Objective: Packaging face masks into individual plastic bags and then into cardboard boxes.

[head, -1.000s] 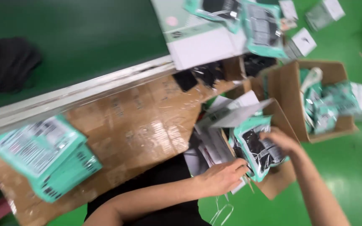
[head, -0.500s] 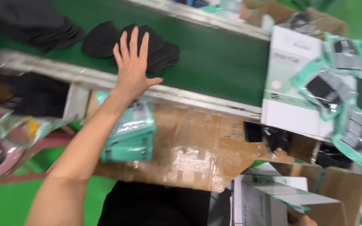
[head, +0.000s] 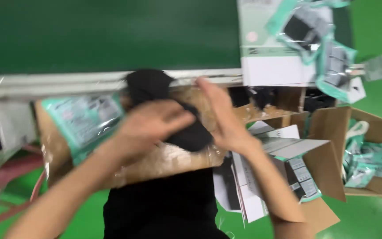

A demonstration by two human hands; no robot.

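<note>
Over the taped cardboard worktop [head: 164, 159], my left hand [head: 149, 124] grips the black pad [head: 155, 88]; my open right hand [head: 222, 117] should, I judge, steady it squarely.

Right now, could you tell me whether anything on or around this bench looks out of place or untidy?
Yes. Several teal packets lie askew on the white box at upper right, overlapping and hanging past its edge. The frame is blurred. Both hands, left hand and right hand, are on a black fabric piece over the cardboard top.
</note>
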